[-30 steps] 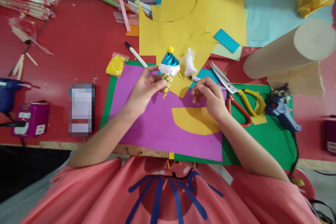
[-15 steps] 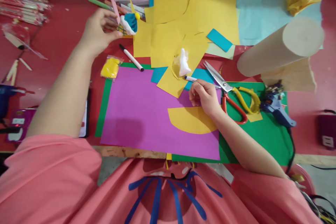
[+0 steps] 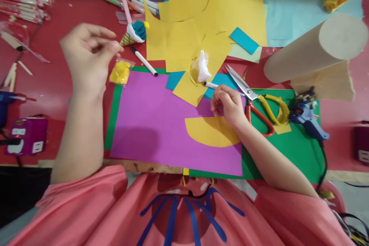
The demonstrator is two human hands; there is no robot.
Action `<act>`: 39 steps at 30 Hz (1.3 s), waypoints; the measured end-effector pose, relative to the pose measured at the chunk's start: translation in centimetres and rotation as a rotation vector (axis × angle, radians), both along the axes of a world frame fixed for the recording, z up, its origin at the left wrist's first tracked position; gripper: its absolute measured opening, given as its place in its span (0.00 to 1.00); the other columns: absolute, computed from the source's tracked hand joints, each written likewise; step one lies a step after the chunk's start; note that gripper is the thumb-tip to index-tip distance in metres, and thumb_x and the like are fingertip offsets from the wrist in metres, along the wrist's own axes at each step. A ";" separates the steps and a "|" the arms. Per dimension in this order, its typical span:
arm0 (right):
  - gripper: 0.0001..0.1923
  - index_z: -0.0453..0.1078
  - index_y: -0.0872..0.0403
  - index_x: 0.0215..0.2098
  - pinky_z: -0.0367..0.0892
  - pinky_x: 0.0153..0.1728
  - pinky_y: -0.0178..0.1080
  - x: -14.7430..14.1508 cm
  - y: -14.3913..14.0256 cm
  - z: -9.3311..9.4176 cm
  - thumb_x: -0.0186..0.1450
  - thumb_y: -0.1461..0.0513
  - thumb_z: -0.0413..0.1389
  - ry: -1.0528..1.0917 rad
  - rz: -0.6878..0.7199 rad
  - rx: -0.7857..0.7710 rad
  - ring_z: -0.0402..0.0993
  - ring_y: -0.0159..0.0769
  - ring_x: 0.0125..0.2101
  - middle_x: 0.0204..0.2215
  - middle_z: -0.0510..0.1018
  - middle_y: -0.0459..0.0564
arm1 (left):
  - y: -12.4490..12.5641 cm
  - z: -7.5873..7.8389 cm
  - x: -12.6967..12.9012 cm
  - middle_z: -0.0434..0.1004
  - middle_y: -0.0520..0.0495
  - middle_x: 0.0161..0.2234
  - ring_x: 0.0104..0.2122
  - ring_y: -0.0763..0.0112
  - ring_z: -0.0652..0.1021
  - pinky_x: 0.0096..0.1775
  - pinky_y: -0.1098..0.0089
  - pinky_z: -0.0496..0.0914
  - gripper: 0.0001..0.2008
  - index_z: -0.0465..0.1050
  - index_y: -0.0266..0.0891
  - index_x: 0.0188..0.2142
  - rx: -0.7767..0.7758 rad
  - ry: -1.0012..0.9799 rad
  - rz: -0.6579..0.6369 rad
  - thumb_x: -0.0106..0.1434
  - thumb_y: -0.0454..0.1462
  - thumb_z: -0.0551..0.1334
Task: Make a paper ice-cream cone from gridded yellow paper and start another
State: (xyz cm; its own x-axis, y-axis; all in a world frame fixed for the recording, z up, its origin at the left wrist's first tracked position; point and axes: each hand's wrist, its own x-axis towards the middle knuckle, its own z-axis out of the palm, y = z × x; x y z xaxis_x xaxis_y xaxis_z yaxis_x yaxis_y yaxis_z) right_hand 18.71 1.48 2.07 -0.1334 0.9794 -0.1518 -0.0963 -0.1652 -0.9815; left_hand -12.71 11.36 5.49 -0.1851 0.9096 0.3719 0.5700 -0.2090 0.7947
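My left hand (image 3: 93,50) is raised at the left, thumb and fingers bent with a small gap between their tips. Just beyond the thumb, a small cone ornament (image 3: 134,33) lies tilted; it has a yellow lattice cone, white fluff, a blue top and a yellow ball. Whether the thumb touches its tip I cannot tell. My right hand (image 3: 229,105) rests loosely curled at the straight edge of a yellow half-round paper (image 3: 211,132), on a purple sheet (image 3: 150,115). No object shows in its fingers. Behind it lies a blue-capped marker (image 3: 210,84), partly covered.
Scissors (image 3: 248,92) and a blue glue gun (image 3: 309,117) lie right on a green sheet (image 3: 284,157). Yellow paper (image 3: 190,0), a white roll (image 3: 305,52), a black-capped marker (image 3: 145,62) and a yellow clay packet (image 3: 121,72) lie around. A purple box (image 3: 30,136) sits left.
My left hand has drawn back left and down from the cone ornament, baring its lattice cone. The ornament has shifted slightly down and left. My right hand stays put.
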 end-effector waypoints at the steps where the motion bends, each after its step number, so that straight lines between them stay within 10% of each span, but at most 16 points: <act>1: 0.15 0.59 0.52 0.21 0.52 0.09 0.29 0.1 0.0 0.3 0.66 0.60 0.50 -0.028 -0.018 0.011 0.60 0.24 0.08 0.12 0.68 0.39 | -1.0 0.0 0.4 0.76 0.57 0.30 0.29 0.85 0.75 0.35 0.79 0.73 0.09 0.72 0.32 0.39 -0.007 -0.030 -0.010 0.58 0.25 0.65; 7: 0.20 0.63 0.53 0.20 0.58 0.13 0.30 1.8 -0.5 1.9 0.68 0.54 0.52 -0.210 -0.133 0.148 0.63 0.24 0.11 0.14 0.71 0.42 | -6.1 -1.2 3.1 0.76 0.59 0.27 0.28 0.82 0.76 0.33 0.81 0.71 0.20 0.76 0.42 0.42 -0.210 -0.158 -0.242 0.49 0.28 0.72; 11: 0.08 0.71 0.53 0.34 0.68 0.24 0.33 3.4 -2.2 2.0 0.68 0.58 0.54 -0.430 -0.068 0.199 0.73 0.29 0.24 0.27 0.77 0.46 | -8.6 -1.8 5.0 0.80 0.55 0.29 0.29 0.76 0.78 0.36 0.74 0.74 0.07 0.79 0.43 0.34 -0.357 -0.005 -0.291 0.53 0.34 0.70; 18: 0.19 0.66 0.53 0.20 0.61 0.20 0.33 5.0 -5.4 1.5 0.69 0.61 0.49 -0.878 0.041 0.321 0.67 0.28 0.16 0.15 0.73 0.44 | -10.4 -1.7 7.4 0.82 0.53 0.35 0.35 0.72 0.80 0.40 0.74 0.73 0.05 0.80 0.45 0.35 -0.400 0.223 -0.578 0.62 0.39 0.64; 24: 0.17 0.66 0.56 0.51 0.67 0.49 0.48 4.7 -5.8 0.6 0.67 0.56 0.54 -1.072 0.306 0.596 0.71 0.48 0.48 0.47 0.75 0.60 | -11.2 -2.4 8.5 0.81 0.53 0.33 0.30 0.74 0.79 0.36 0.73 0.72 0.10 0.76 0.44 0.45 -0.391 0.290 -0.668 0.67 0.38 0.57; 33: 0.06 0.63 0.52 0.31 0.66 0.35 0.43 4.4 -4.4 0.8 0.66 0.61 0.53 -0.996 0.420 0.413 0.69 0.41 0.33 0.30 0.74 0.51 | -11.0 -2.6 8.6 0.77 0.48 0.43 0.46 0.69 0.76 0.50 0.66 0.69 0.09 0.72 0.42 0.45 -0.228 0.249 -0.732 0.68 0.36 0.55; 39: 0.05 0.66 0.51 0.32 0.67 0.29 0.37 3.8 -2.2 2.4 0.63 0.59 0.58 -0.735 -0.048 0.316 0.71 0.33 0.26 0.27 0.74 0.45 | -11.3 -2.3 8.9 0.73 0.48 0.42 0.40 0.71 0.76 0.43 0.71 0.72 0.15 0.69 0.45 0.50 -0.312 -0.079 -0.505 0.65 0.42 0.61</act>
